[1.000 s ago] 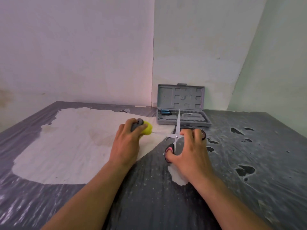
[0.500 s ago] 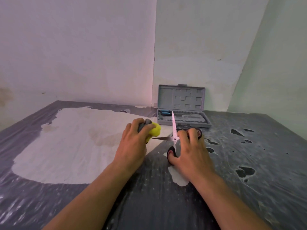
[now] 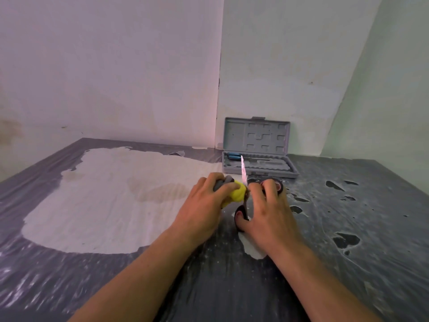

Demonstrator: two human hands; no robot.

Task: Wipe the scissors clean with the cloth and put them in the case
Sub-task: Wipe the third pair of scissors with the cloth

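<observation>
Open grey case (image 3: 257, 167) holding blue-handled tool (image 3: 233, 156), left hand (image 3: 204, 205) gripping cloth (image 3: 238, 195), right hand (image 3: 267, 214) gripping scissors (image 3: 243, 173)

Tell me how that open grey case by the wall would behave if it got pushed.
The grey case looks like moulded plastic, so probably stiff and fairly light. Its flat base lies on the table, so it would likely slide rather than roll. The raised lid stands near the wall, so a push from the front might simply jam it there.
</observation>
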